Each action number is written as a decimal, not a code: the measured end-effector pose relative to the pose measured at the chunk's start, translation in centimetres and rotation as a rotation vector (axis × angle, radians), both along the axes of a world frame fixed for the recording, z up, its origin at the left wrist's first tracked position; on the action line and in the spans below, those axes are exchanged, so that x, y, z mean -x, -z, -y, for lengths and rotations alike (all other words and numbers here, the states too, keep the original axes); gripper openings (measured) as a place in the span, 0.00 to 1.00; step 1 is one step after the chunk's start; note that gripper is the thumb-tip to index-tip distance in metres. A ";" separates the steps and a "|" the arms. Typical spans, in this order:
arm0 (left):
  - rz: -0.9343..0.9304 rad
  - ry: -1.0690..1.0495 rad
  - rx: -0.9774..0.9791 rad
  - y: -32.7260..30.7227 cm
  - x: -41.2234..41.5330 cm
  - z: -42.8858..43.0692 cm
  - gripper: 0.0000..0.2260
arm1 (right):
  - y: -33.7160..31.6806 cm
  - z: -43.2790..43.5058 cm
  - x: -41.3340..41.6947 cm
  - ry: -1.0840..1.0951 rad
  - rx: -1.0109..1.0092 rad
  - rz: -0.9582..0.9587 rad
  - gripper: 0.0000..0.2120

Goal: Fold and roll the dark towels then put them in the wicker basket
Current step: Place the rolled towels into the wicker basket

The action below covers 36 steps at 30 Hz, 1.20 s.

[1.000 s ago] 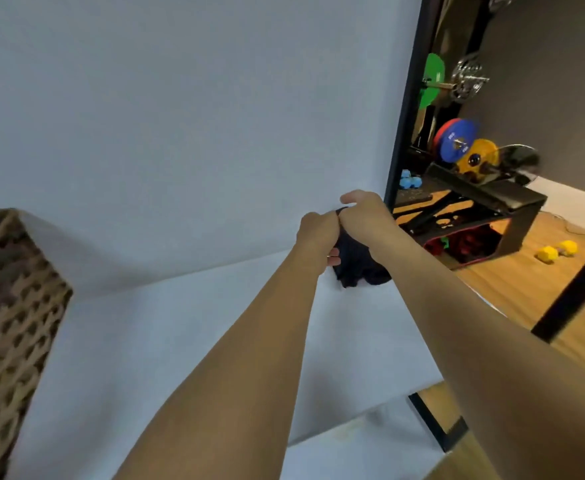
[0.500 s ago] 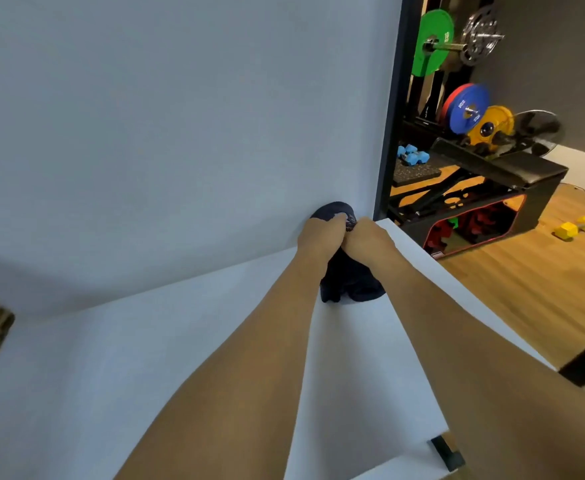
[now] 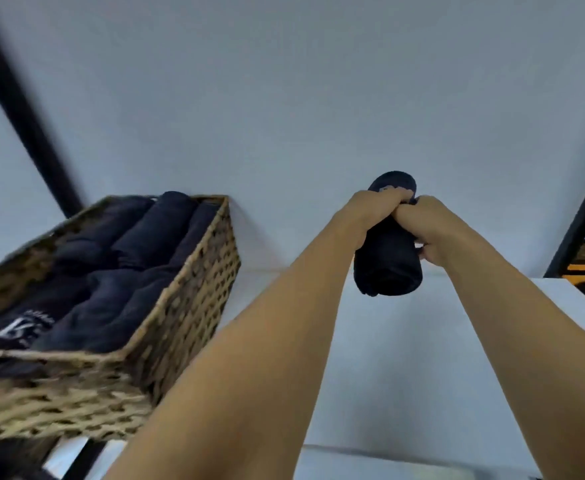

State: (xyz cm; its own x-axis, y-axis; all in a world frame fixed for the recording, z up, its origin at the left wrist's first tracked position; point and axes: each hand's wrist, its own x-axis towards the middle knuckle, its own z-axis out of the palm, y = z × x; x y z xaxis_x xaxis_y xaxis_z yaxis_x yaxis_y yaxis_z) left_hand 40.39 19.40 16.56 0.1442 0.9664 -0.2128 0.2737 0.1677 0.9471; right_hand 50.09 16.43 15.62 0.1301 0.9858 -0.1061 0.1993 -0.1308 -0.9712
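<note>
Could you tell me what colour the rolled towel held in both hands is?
Dark navy, almost black: the rolled towel, seen in the head view.

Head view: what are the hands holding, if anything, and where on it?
Both hands, left hand and right hand, grip one rolled dark towel around its upper half, near the far end.
</note>
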 end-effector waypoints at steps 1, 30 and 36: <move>-0.012 -0.015 -0.017 -1.3 2.7 0.9 0.24 | -1.1 0.6 2.5 -0.042 -0.023 0.001 0.08; 0.062 -0.243 0.003 -0.3 31.7 14.3 0.16 | -3.1 7.8 29.6 -0.394 -0.132 0.755 0.10; 0.101 -0.254 -0.016 -0.8 33.1 14.6 0.09 | -2.8 7.3 31.2 -0.422 -0.123 0.402 0.13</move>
State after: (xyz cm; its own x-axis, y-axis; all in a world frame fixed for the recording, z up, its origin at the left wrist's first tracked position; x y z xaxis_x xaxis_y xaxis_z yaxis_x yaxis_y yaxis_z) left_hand 7.31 4.79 17.36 -0.0833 0.9774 -0.1942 0.1285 0.2038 0.9705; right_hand 18.89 9.17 18.45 -0.2691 0.9631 -0.0113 0.5649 0.1483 -0.8117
